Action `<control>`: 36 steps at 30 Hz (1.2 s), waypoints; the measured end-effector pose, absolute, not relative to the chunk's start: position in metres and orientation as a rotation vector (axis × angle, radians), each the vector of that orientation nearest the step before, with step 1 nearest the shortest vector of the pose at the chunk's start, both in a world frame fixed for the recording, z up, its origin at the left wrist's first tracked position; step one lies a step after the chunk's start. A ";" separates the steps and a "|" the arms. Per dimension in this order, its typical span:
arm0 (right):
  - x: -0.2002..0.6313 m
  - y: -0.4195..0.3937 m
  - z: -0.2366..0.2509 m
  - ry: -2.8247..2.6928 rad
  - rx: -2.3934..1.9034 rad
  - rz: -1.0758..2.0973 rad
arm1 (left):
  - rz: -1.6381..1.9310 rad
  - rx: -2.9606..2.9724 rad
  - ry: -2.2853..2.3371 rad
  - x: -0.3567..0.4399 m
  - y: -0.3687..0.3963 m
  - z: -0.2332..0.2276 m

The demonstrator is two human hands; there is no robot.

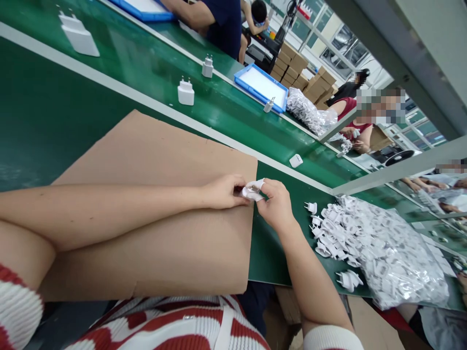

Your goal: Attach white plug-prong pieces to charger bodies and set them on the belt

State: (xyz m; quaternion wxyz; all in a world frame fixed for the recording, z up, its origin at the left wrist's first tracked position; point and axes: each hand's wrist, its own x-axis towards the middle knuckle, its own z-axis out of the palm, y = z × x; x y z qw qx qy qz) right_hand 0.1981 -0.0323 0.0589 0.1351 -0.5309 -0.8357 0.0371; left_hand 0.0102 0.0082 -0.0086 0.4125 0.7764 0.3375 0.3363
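Observation:
Over the right edge of a brown cardboard sheet (175,160), my two hands meet around a small white plug piece (251,190). My left hand (224,191) pinches it from the left, fingertips curled in. From the other side my right hand (276,200) grips it between thumb and fingers. White coverings appear to be on my right fingertips, so the exact outline of the piece is hard to make out. To the right of my right hand lies a heap of loose white plug heads (333,233), spilling from a clear plastic bag (401,257).
Beyond a pale rail, white chargers (186,92) with two pins stand on the green belt (146,63), along with a white block (296,160). A blue tray (260,87) sits farther back. A metal post (397,163) rises at right. Co-workers sit across the line.

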 end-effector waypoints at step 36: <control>0.244 -0.058 0.068 -2.172 -2.318 0.129 | 0.891 1.905 1.551 0.023 0.122 0.015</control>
